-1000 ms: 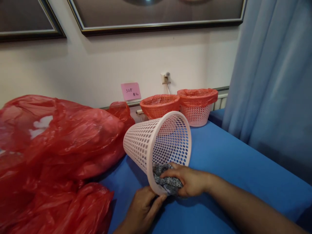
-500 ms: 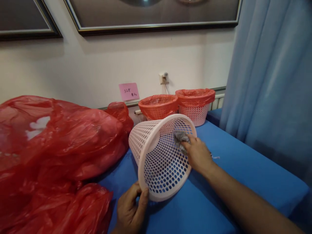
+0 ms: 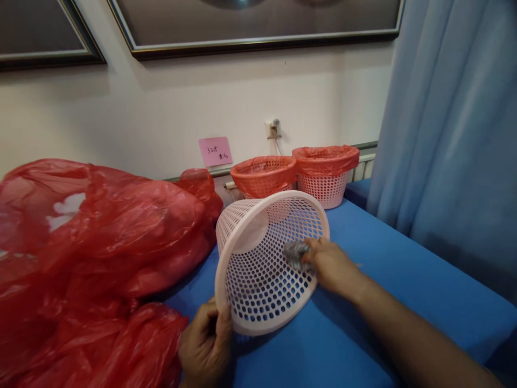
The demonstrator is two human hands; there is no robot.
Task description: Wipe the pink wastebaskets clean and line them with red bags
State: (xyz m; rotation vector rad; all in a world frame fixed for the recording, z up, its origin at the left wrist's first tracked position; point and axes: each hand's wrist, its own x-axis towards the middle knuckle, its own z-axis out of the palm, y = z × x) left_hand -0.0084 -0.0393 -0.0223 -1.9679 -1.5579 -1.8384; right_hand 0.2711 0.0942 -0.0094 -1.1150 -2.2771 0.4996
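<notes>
A pale pink perforated plastic wastebasket (image 3: 221,291) lies tipped on its side on the blue-covered table (image 3: 363,328), its open mouth turned toward me. With thumb and fingers my left hand (image 3: 207,342) pinches the lower left of its rim. My right hand (image 3: 329,264) reaches into the mouth from the right, closed around a grey crumpled cloth (image 3: 294,254). That cloth is against or close to the inner wall on the right; exact contact is hard to make out. Some fingertips of the right hand are hidden behind the cloth.
Big red plastic bags (image 3: 121,231) fill the left side. Behind the wastebasket stand two more baskets with red liners, a left one (image 3: 262,175) and a right one (image 3: 325,183). A blue curtain (image 3: 444,134) hangs at right. A pink note (image 3: 215,151) and a socket (image 3: 273,129) are on the wall.
My right hand and the cloth have moved a little downward along the basket's inside. The basket's mouth has turned slightly, its lower rim shifting left together with my left hand.
</notes>
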